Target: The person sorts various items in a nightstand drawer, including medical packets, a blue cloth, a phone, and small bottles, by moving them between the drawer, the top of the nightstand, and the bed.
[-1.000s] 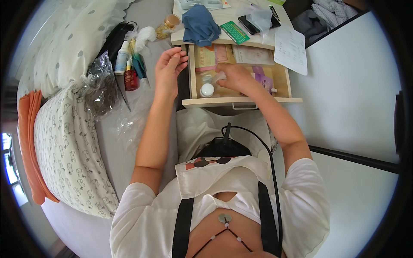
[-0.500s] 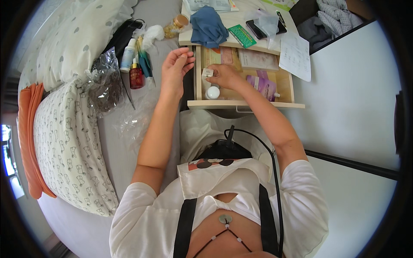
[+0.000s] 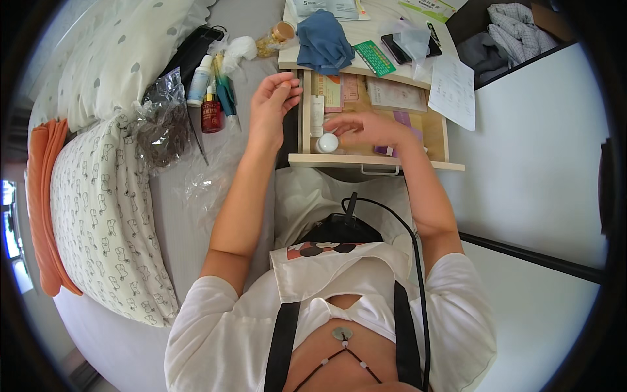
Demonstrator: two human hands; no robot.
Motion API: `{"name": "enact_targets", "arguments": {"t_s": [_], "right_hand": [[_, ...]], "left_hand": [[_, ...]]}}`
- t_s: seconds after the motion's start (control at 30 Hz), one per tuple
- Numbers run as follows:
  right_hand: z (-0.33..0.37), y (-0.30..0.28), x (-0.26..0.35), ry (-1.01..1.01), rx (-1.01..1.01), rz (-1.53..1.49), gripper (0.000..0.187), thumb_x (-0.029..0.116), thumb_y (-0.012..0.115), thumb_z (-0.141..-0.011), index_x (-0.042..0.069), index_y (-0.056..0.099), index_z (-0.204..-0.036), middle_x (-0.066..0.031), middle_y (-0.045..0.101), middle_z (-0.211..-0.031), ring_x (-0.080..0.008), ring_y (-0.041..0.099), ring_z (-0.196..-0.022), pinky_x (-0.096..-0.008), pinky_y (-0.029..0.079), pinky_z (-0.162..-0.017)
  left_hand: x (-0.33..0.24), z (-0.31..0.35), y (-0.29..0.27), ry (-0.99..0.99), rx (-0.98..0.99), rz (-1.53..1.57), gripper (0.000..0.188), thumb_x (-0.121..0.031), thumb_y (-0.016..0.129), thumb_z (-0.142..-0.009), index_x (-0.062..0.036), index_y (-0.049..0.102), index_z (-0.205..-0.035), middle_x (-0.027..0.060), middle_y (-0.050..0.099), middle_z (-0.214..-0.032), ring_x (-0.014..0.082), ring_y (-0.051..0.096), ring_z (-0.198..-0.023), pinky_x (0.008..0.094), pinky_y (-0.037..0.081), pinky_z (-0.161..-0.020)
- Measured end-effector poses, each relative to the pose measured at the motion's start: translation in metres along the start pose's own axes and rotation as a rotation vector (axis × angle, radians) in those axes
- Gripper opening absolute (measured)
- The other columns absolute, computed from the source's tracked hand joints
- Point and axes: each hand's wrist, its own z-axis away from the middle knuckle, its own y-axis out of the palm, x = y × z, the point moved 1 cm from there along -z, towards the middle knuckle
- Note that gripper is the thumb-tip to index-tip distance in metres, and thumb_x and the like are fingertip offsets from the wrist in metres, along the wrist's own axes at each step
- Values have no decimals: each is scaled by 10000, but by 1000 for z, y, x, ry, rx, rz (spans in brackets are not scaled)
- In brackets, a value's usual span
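Observation:
My right hand (image 3: 366,128) reaches into the pulled-out drawer (image 3: 441,159); it is open, its fingers stretched toward a round white cap (image 3: 327,143) in the near left corner. Whether the fingertips touch the cap I cannot tell. Along the drawer's left wall lies a narrow white box (image 3: 317,115), free of my hand. My left hand (image 3: 273,104) hovers just left of the drawer, its fingers curled and the thumb against a fingertip; anything pinched there is too small to make out. Partly covered by my right hand and forearm is a purple pouch (image 3: 406,119).
The drawer also holds flat packs (image 3: 332,93) and a pale box (image 3: 396,95). On the cabinet top sit a blue cloth (image 3: 324,43), a green card (image 3: 375,58) and a phone (image 3: 392,48). Bottles (image 3: 211,114) and a plastic bag (image 3: 163,124) lie on the bed at left.
My right hand has let go of the white box, which now lies along the drawer's left wall, and has drawn back right and nearer. My left hand keeps its curled pose.

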Motion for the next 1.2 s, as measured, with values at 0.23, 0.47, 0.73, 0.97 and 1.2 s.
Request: {"name": "enact_targets", "arguments": {"t_s": [0.23,0.47,0.73,0.97,1.2], "right_hand": [[-3,23,8,-117,-56,163,420,166,650,-741,91,516,-1132,-47,552,-1074,-151,519,-1008,-314,417,-879],[-22,-23,-26,186,-351,-202,378,167,614,-798,80,479,-1140,-45,580,-982,-144,582,-886,-311,475,-773],[-58,-24,-61,275,-401,-164,550,249,660,-765,13,422,-1202,-108,567,-1037,-174,574,-907,-289,495,-745],[-62,-5,-54,252,-274,669,597,356,711,-654,4,493,-1084,-158,582,-988,-210,577,-886,-347,481,-715],[-52,-58,-82,336,-695,-13,621,431,626,-731,-30,477,-1119,-180,574,-1017,-246,584,-871,-358,469,-726]], "left_hand": [[2,0,0,-3,0,9,197,-112,493,-871,-29,533,-1046,72,592,-959,143,572,-860,274,458,-770],[2,-1,-1,3,9,27,197,-106,491,-869,-28,530,-1046,72,592,-958,144,572,-861,274,459,-772],[0,-1,0,-6,-1,41,185,-100,483,-870,-23,531,-1032,66,585,-942,137,568,-843,263,461,-763],[1,0,0,-21,0,14,194,-108,481,-874,-24,531,-1042,71,588,-954,149,573,-855,276,461,-772],[1,-4,-3,-19,-16,20,199,-110,487,-873,-26,527,-1049,71,587,-957,147,570,-856,278,459,-768]]}}
